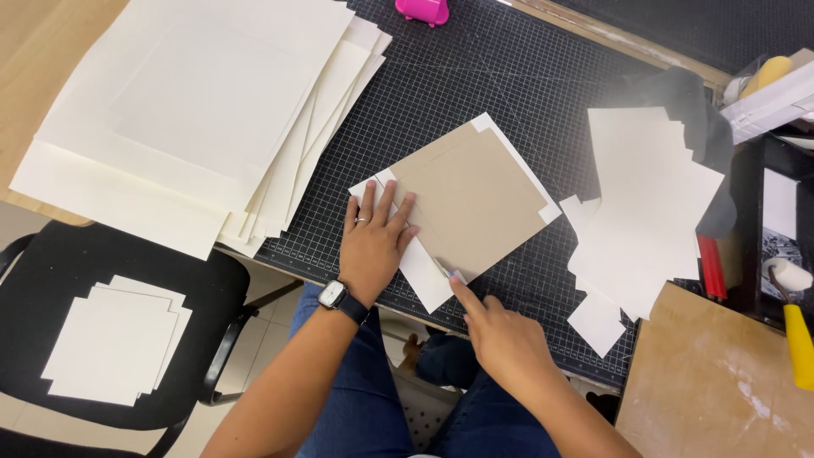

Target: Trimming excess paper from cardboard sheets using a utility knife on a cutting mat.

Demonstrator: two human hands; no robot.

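Right hand (502, 337): nearest the camera, forefinger stretched out, tip pressing the lower corner of the white sheet; other fingers curled loosely, nothing pinched.
Left hand (373, 242): laid flat with fingers spread, pressing on the left edge of the brown board, ring and wristwatch showing.
Brown board (471, 199): square, lying tilted on a white sheet (424, 276) on the black cutting mat (475, 76), in the middle of the counter.
Progress: upper-right edge of the sheet apparently folded over the board, corners trimmed; lower-left flap lying flat and unfolded, lower corner being pressed; judged roughly partway, with remaining flaps left to turn in.
Right of the board: loose pile of white cut sheets (644, 212), near but not touching; red tool (710, 267) and yellow-handled roller (795, 318) beyond.
Left of the board: tall fanned stack of cream sheets (195, 110), overlapping the mat's edge, just beside the left hand.
Far edge: pink object (422, 10), partly cut off.
Below left: black chair (51, 254) carrying a few white squares (114, 339).
In the way: nothing between hands and board; side piles crowding the mat.
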